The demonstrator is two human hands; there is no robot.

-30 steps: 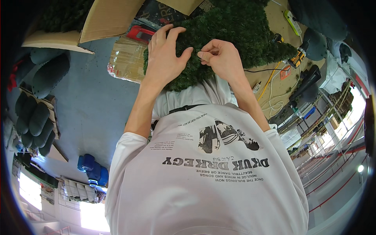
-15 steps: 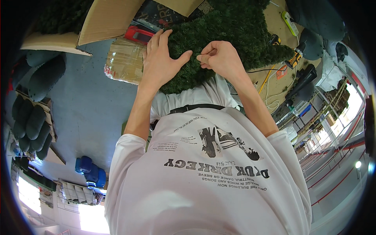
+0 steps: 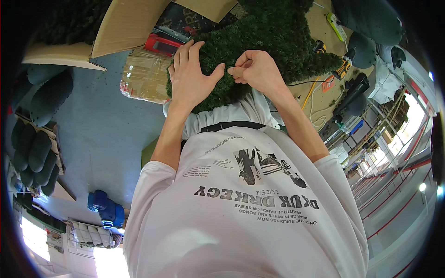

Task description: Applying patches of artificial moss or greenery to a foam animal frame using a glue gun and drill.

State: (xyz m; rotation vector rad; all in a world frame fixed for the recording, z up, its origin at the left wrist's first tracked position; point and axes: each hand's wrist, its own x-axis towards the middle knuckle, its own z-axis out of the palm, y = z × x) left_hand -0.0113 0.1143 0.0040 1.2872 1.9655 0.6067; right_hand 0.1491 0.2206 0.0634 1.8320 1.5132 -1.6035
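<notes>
A large piece of artificial greenery (image 3: 264, 32), dense and dark green, lies across my lap and the bench beyond. My left hand (image 3: 193, 78) rests flat on its near left part, fingers stretched away from me and thumb spread to the right. Just right of that thumb, my right hand (image 3: 257, 69) is closed in a pinch, thumb against index finger, at the surface of the greenery. Whatever the pinch holds is too small to make out.
A taped carton (image 3: 144, 76) stands left of my left hand, with a red case (image 3: 162, 45) beyond it. An open cardboard box (image 3: 127, 25) is at the upper left. On the bench lie a yellow drill (image 3: 343, 68), a green-white power strip (image 3: 336, 27) and cords.
My right hand has shifted slightly left, nearer my left thumb, still pinched. My left hand stays pressed on the greenery. The whole view has shifted a little.
</notes>
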